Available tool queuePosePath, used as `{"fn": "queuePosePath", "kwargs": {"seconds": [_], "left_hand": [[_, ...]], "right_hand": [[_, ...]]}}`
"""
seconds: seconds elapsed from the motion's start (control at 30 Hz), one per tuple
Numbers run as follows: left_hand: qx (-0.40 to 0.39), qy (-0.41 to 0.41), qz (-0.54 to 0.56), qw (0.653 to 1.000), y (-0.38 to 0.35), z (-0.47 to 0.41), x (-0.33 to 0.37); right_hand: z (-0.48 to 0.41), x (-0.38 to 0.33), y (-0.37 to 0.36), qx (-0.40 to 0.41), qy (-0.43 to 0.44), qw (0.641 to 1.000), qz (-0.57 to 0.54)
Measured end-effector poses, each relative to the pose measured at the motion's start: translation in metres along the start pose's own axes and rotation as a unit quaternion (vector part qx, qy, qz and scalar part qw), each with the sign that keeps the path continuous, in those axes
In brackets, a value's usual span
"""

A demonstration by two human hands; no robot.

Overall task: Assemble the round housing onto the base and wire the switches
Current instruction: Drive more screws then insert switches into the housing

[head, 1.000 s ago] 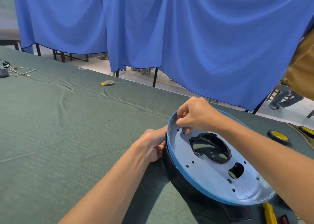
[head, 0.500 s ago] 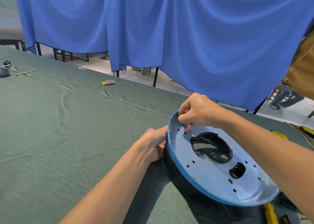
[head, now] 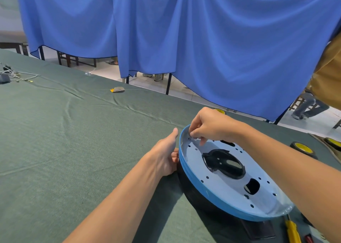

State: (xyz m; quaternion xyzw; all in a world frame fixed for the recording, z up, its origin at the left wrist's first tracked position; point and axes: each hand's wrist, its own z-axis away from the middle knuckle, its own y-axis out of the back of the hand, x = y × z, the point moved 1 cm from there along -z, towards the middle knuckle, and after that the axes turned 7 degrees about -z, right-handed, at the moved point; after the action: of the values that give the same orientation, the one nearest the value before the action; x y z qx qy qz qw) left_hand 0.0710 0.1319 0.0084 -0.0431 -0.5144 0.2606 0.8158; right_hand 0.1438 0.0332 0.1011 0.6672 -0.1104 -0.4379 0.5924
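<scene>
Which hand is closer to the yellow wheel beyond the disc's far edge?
Right. The right hand pinches the disc's far rim, just in front of the wheel and partly hiding it. The left hand rests against the disc's left side, farther away.

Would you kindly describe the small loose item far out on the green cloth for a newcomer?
Follow the green table cloth to its far edge, below the blue curtain. The small item lies alone there: grey with a yellow corner, unlike the black-tyred yellow wheels at right.
</scene>
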Motion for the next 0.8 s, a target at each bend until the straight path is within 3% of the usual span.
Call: {"fn": "queuePosePath", "kwargs": {"seconds": [0.27,0.37,0.53,0.8], "left_hand": [[-0.009,-0.036,-0.027,0.999,-0.001,-0.001,0.000],[0.004,-0.032,-0.028,0.999,-0.001,-0.003,-0.001],[0.017,-0.034,-0.027,0.999,0.000,-0.003,-0.001],[0.019,-0.040,-0.041,0.998,-0.001,0.000,0.000]], "right_hand": [[-0.007,-0.003,-0.003,-0.008,-0.053,0.998,-0.032],[-0.008,0.001,-0.007,0.009,-0.077,0.993,-0.094],[-0.006,0.006,-0.009,0.017,-0.127,0.959,-0.252],[-0.004,0.005,-0.017,0.035,-0.173,0.931,-0.320]]}}
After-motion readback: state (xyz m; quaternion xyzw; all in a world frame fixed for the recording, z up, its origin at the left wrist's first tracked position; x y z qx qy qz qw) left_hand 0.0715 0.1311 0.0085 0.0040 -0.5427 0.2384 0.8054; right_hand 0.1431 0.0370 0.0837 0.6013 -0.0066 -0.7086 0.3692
